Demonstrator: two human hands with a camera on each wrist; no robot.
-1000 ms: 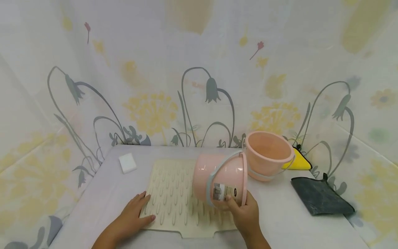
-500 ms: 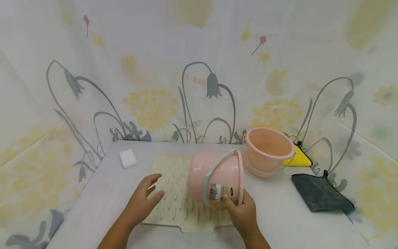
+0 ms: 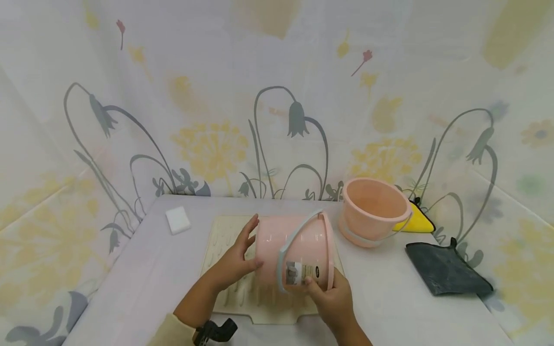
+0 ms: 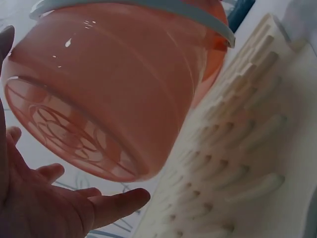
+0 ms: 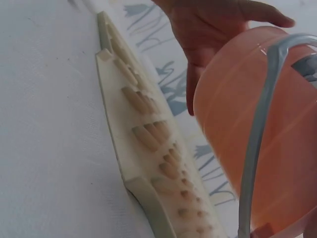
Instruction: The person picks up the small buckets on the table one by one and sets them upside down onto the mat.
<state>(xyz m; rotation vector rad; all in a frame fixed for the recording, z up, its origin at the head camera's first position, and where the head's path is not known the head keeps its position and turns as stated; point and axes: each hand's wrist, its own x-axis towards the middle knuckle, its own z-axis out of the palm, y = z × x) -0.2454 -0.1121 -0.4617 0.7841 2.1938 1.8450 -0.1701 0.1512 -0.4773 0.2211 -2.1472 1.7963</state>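
And here's the right hand (image 3: 333, 298), fingers and thumb clamped on the rim of the glossy pink bucket (image 3: 305, 247), which is tipped on its side over the cream board (image 3: 274, 313), mouth facing right! Smooth plastic walls, a paper label, a slim grey handle (image 3: 282, 257) curving across. Over on the other flank, the left hand (image 3: 235, 264) has fingers spread at the round base, gripping nothing; contact there is hard to call. The left wrist view catches a moulded looping pattern on that base. Below, the board shows rows of raised, elongated ridges. Behind, a second bucket (image 3: 363, 223) stands mouth up, near black-edged yellow fabric (image 3: 415, 221). Far left on the surface (image 3: 389, 307): a flat white block (image 3: 177, 220).
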